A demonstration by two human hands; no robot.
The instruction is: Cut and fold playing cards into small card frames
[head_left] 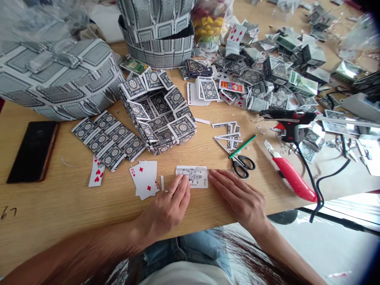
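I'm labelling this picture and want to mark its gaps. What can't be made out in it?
All in the head view:
Joker card: part of its print, covered by the left hand.
Large woven basket: its far-left part, cut off by the left edge.
Stacked basketwork: its top, cut off by the upper edge.
Red-and-yellow item: its lettering, too small.

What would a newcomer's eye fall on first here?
The bright red cutter, lying right of the right hand, would probably come first. Next comes the open basket of patterned playing cards, beyond the left hand. Then comes the joker card, partly under the left fingers.
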